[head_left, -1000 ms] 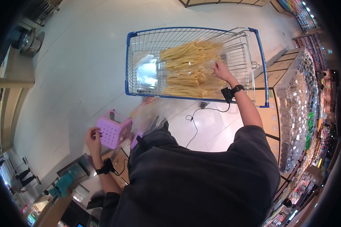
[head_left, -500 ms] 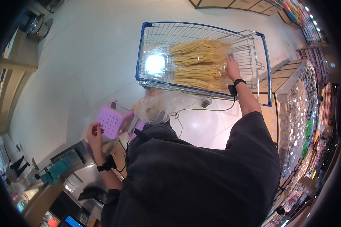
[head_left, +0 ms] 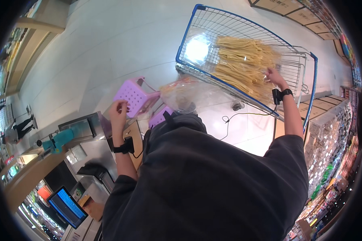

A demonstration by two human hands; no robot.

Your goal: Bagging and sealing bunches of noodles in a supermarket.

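Bundles of long, thin yellow strips, like dried bean curd sticks [head_left: 243,60], lie in clear plastic inside a wire shopping cart [head_left: 201,68] with blue edging. At their right end is my right hand [head_left: 274,76], its fingers closed on the clear plastic wrap. My left hand [head_left: 119,110] hangs in the air by a purple plastic stool [head_left: 130,94] with holes in its top. Its fingers are loosely bent and apart, with nothing visible in them. Between stool and cart is a cloudy clear plastic bag [head_left: 181,96]; its contents are hard to make out.
A teal weighing or packing device [head_left: 58,140] stands on the counter at left, with a screen [head_left: 67,207] below it. Cardboard boxes [head_left: 283,8] line the far right. Shiny packages [head_left: 326,136] fill a display at right. A person's dark-clad legs [head_left: 22,128] show at far left.
The view has turned, so the cart appears tilted and farther right. My right hand's fingers have curled in on the plastic. My left hand stays raised beside the stool.
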